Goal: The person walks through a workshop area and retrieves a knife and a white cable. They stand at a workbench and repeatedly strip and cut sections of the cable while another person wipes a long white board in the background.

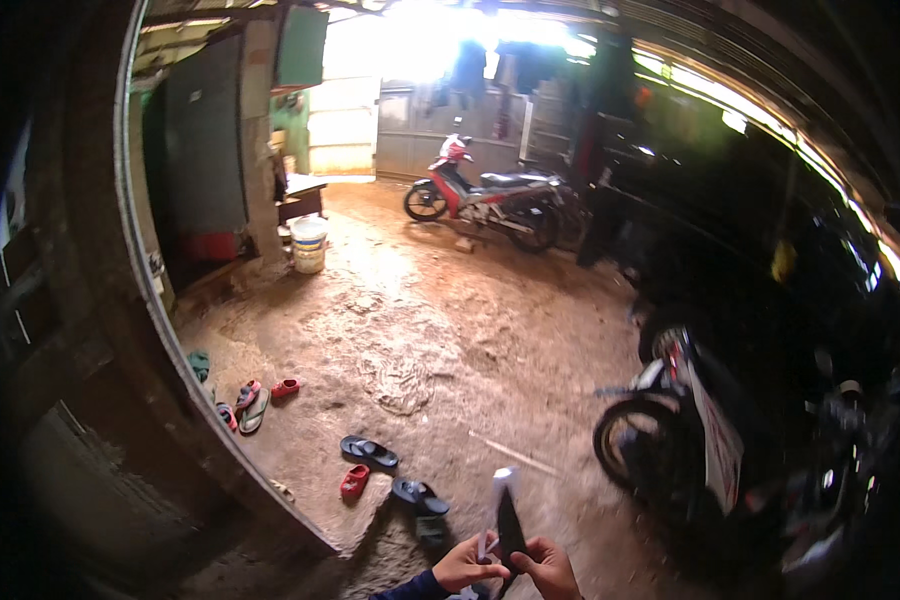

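Note:
Close together at the lower edge, both my hands have their fingers closed. My right hand (pixel 550 570) pinches a dark, flat, narrow thing (pixel 510 524) that tapers upward; its kind is not clear. A whitish piece (pixel 505 481) shows along its upper left side, pale and blurred. My left hand (pixel 462 566), coming from a dark blue sleeve (pixel 415 588), grips the pale strip at the lower left of the dark thing. Just beyond and left of my hands lie a black sandal (pixel 418 495), another black sandal (pixel 369 451) and a small red shoe (pixel 354 482).
A motorbike (pixel 715 430) stands close on my right, and a red one (pixel 480 197) farther back. More footwear (pixel 254 410) lies at left, beside the door frame (pixel 180 360). A white bucket (pixel 309 247) stands near a post. A thin stick (pixel 513 453) lies on the uneven floor.

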`<state>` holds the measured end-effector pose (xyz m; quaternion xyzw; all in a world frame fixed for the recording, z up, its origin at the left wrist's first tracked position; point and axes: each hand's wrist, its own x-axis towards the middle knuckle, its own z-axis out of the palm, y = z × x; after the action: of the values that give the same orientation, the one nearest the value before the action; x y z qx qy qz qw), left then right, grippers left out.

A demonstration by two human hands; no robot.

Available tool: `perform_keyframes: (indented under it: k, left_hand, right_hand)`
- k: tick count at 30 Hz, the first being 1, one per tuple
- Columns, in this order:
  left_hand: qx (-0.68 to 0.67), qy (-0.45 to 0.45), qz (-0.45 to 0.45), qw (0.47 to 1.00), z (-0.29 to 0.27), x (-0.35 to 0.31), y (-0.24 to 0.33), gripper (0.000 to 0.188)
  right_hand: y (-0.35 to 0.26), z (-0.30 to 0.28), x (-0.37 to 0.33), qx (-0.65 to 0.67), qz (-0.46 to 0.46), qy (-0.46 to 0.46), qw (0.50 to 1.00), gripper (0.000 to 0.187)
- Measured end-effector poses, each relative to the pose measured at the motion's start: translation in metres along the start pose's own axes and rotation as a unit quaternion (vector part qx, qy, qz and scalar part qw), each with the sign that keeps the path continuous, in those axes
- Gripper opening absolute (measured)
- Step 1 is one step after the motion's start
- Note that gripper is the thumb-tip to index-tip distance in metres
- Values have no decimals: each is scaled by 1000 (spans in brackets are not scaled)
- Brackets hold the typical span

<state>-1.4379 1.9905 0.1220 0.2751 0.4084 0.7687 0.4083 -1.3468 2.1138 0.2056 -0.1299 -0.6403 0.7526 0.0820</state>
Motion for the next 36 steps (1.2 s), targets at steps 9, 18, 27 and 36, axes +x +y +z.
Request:
perform_keyframes:
  k: [9,18,27,36]
  left_hand:
    - [33,13,44,998,-47,241,45,41]
    - [36,48,-6,998,-174,494,85,37]
    - [90,279,29,956,-243,636,245,24]
    - [17,448,79,890,-445,765,306,20]
  right_hand:
    - [-58,-99,217,5,8,15,1000,12]
    - [-95,-206,488,-37,32,-124,991,8]
    - [-178,-177,780,-89,-17,-308,947,11]
    - [-165,-69,1046,-74,18,-304,950,13]
